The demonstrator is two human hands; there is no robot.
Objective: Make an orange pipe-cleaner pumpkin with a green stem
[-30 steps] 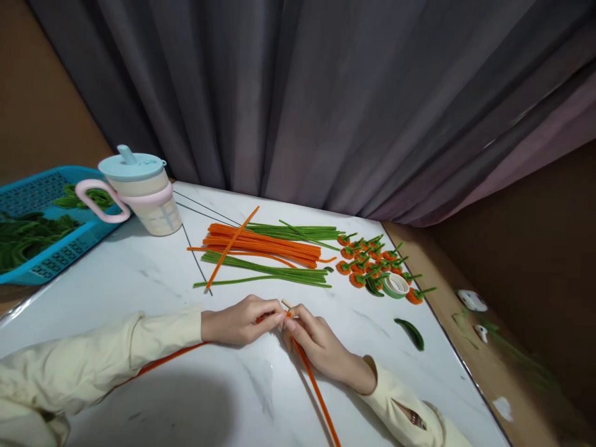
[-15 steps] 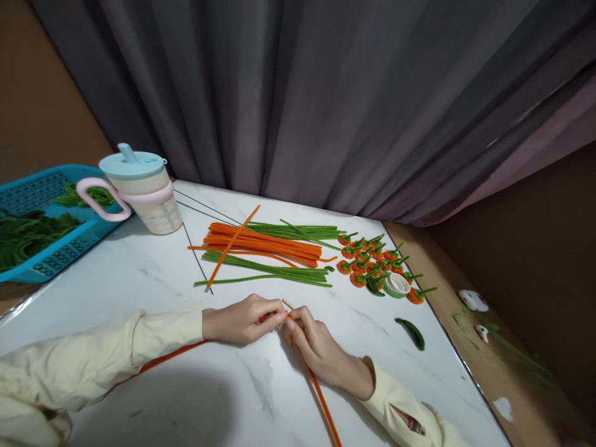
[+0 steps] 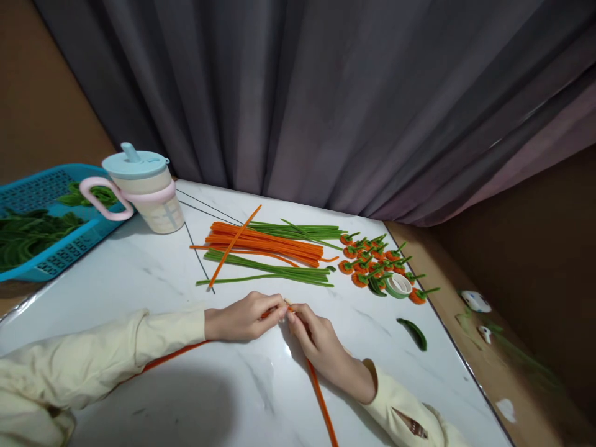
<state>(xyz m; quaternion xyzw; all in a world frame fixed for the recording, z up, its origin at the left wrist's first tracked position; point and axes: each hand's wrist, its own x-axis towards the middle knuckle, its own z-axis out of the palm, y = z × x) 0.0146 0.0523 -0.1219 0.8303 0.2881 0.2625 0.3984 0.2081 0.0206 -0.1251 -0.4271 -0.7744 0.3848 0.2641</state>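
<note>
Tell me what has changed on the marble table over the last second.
Very little. The left hand and right hand stay pinched together on the orange pipe cleaner; the pale stick tip that poked out above the fingers is now almost hidden between them. The loose pipe cleaners, finished orange pieces, tape roll, cup and blue basket lie as before.

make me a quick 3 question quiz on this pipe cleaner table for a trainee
1. True or false: the left hand and right hand both pinch an orange pipe cleaner.
2. What lies nearest the tape roll? A) blue basket B) small orange flowers C) lidded cup
3. What colour are the stems lying either side of the orange bundle?

Key: 1 true; 2 B; 3 green.
</note>
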